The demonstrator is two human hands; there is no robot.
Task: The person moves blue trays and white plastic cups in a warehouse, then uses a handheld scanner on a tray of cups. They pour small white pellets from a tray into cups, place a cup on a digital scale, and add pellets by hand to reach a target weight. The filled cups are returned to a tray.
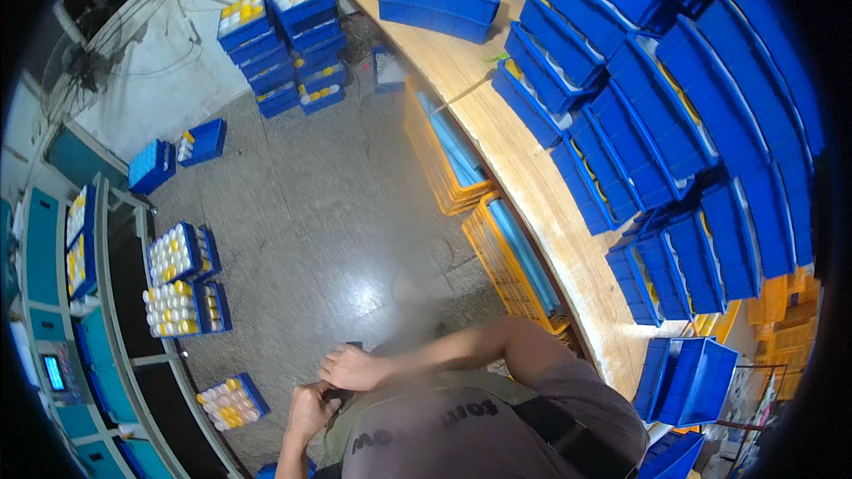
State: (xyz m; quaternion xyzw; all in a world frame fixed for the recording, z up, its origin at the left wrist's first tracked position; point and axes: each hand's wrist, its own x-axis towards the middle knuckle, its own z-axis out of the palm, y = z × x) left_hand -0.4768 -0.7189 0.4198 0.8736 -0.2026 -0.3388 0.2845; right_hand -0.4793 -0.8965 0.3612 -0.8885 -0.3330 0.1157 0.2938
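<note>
Close in front of my body, at the lower middle of the head view, my two hands meet. My right hand (351,368) reaches across from the right with its fingers curled. Just below and left of it, my left hand (309,410) is closed, its fingertips up against the right hand. Something small and dark (335,394) shows between them, too hidden to name. A dark edge (353,344) also peeks out beyond my right hand. The grey-brown shirt (426,430) I wear lies right behind both hands.
A long wooden table (497,133) curves along the right, bearing stacked blue bins (657,98). Orange crates (506,257) with blue rolls stand under its edge. On the left are a machine frame (115,275) and blue trays of white and yellow tubes (173,257). More bins (284,35) stand far back.
</note>
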